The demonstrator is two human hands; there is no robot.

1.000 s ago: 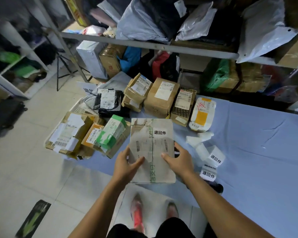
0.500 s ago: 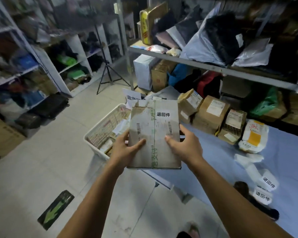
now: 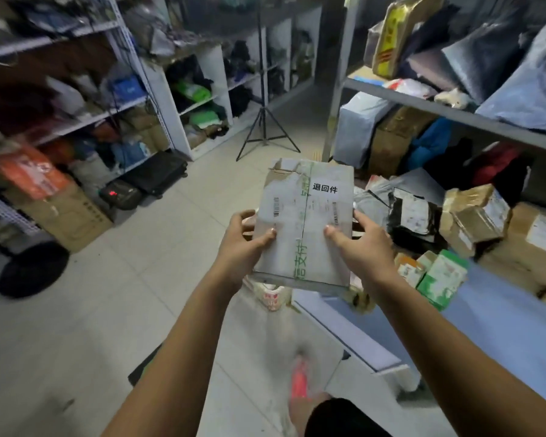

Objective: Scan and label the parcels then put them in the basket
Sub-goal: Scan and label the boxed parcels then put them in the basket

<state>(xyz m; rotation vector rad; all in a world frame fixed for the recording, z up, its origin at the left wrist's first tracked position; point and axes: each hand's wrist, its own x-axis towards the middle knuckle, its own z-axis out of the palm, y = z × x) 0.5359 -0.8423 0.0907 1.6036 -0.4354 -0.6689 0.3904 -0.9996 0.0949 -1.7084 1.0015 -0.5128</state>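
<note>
Now I hold the parcel point(image 3: 303, 222) up in front of me with both hands, its broad face turned toward me, lifted clear of the table point(image 3: 498, 313) and near its corner, above the floor point(image 3: 92, 310). My left hand point(image 3: 241, 247) grips the left edge: the left thumb point(image 3: 265, 238) lies on the top face and the fingers point(image 3: 243, 217) curl round behind. My right hand point(image 3: 361, 247) grips the right edge the same way, right thumb point(image 3: 333, 233) on top and fingers wrapped under the side. Both hands are closed firmly on it.

The parcel is a flat grey-brown carton. A white label point(image 3: 324, 188) with black characters sits near its far right corner. A strip of green-printed tape point(image 3: 301, 257) runs down the middle, with a barcode point(image 3: 276, 208) on either side. The wrap at the far left corner looks torn.

Under the near edge something pale with red print point(image 3: 273, 296) shows; I cannot tell what it is.

Just beyond my right wrist lies a green carton point(image 3: 443, 279), with a black bag point(image 3: 412, 216) and brown boxes point(image 3: 475, 216) past it. Shelves point(image 3: 76, 121) crammed with packages stand to my left and right, and a tripod point(image 3: 265, 127) stands on the floor between them. Low down, my red shoe point(image 3: 298, 380) is a blur.
</note>
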